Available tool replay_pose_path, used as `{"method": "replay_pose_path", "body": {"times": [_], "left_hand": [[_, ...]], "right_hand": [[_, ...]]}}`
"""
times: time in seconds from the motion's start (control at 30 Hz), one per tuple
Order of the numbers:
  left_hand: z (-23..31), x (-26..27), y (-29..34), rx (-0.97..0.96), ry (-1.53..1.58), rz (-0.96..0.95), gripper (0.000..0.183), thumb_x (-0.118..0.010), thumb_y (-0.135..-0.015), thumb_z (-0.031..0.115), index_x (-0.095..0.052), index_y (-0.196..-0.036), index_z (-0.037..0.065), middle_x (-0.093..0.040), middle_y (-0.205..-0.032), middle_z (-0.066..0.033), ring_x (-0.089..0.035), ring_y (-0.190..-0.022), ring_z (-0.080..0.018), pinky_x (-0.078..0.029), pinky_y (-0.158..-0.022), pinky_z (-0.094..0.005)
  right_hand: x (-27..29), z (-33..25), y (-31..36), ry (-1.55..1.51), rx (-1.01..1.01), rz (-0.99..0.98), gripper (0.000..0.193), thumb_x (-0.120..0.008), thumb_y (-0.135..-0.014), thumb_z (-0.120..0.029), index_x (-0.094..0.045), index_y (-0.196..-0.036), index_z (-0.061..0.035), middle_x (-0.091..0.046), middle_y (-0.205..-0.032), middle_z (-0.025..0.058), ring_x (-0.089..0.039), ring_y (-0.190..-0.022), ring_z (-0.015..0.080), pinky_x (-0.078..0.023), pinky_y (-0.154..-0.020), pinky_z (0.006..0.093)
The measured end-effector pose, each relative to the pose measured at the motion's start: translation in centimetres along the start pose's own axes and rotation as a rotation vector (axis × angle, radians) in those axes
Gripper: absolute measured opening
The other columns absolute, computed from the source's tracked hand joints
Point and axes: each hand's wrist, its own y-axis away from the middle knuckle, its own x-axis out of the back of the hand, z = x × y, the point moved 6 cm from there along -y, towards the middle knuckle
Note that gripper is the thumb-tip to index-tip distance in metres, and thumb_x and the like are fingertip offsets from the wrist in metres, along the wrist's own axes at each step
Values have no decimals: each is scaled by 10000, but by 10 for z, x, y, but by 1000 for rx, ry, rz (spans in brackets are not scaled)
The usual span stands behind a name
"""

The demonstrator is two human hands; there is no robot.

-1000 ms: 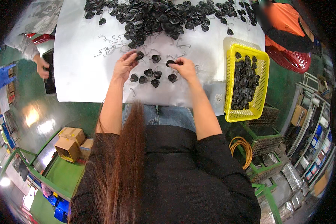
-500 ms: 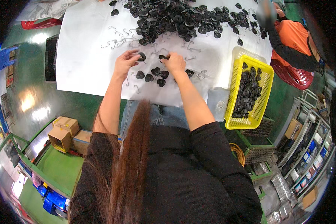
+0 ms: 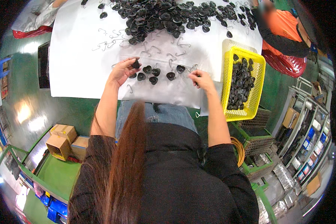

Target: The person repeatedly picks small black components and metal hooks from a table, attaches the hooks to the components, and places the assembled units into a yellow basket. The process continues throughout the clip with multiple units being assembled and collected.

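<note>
My left hand (image 3: pixel 122 72), over the near part of the white-covered table (image 3: pixel 78 71), pinches a black disc-like piece (image 3: pixel 136 64) between thumb and fingers. To the right, my right hand (image 3: pixel 202 80) is closed close above the tabletop; whatever its fingertips hold is too small to make out. Just beyond them are thin wire hooks (image 3: pixel 194 67). Between my hands lie several black, roughly heart-shaped pieces, among them one in the middle (image 3: pixel 153 80), one nearer my right hand (image 3: pixel 170 76) and one farther up (image 3: pixel 180 69).
A large heap of black pieces with wires (image 3: pixel 156 18) covers the table's far side. Loose wire hooks (image 3: pixel 110 43) are scattered before it. On the right stands a yellow basket (image 3: pixel 260 86) of black pieces. A person in orange (image 3: pixel 285 26) sits at the far right, by a red chair (image 3: pixel 287 63).
My right hand has moved right, and the black piece it held now lies on the table between my hands. My left hand still holds its piece. The whole view has shifted slightly.
</note>
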Motion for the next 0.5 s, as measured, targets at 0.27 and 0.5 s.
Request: {"method": "replay_pose_path", "body": {"times": [0.27,0.5], "left_hand": [[-65,-67,-15,191,-414,-52,336,-552,-867,365,-620,-878,37,-569,-763,-35,-436,-528,-98,-396,-494,-222],[-80,-105,-25,245,-20,-34,307,-619,-831,321,-639,-1021,80,-596,-763,-6,-510,-543,-75,-473,-514,-206]], "right_hand": [[-41,-23,8,499,70,510,246,-634,-726,-299,-650,-806,-67,-650,-822,132,-621,-805,311,-489,-697,404],[-47,-77,38,699,201,380,221,-629,-716,-296,-659,-797,-93,-652,-807,126,-622,-781,302,-489,-697,389]]}}
